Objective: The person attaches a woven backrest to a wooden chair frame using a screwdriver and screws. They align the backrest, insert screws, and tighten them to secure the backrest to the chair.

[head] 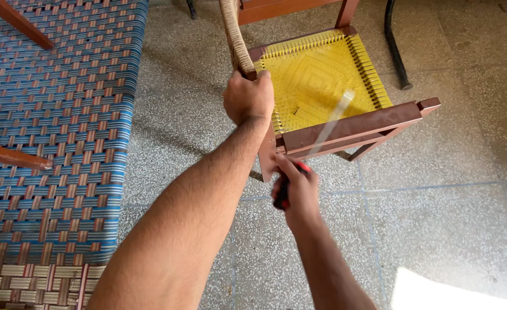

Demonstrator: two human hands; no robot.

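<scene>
Overhead view of a speckled stone floor, with a large woven panel of blue and brown strapping filling the left side, two wooden rails lying across it. Right of centre stands a small wooden stool with a reddish-brown frame and a seat of yellow cord woven in a diamond pattern; it sits tipped toward the viewer, its near rail running from lower left to upper right. The left hand is clenched around the stool's near left corner, at the foot of a cord-wrapped post that rises out of frame, a grip that appears to steady the frame and keep it tilted. The right hand is closed on the red-and-black handle of a slender tool, held just below the near rail. The tool's shaft is blurred, so its kind cannot be told; its long axis runs diagonally from the hand at lower left up across the rail, its far end pointing toward the yellow weave at upper right, apparently over the seat's near edge.
</scene>
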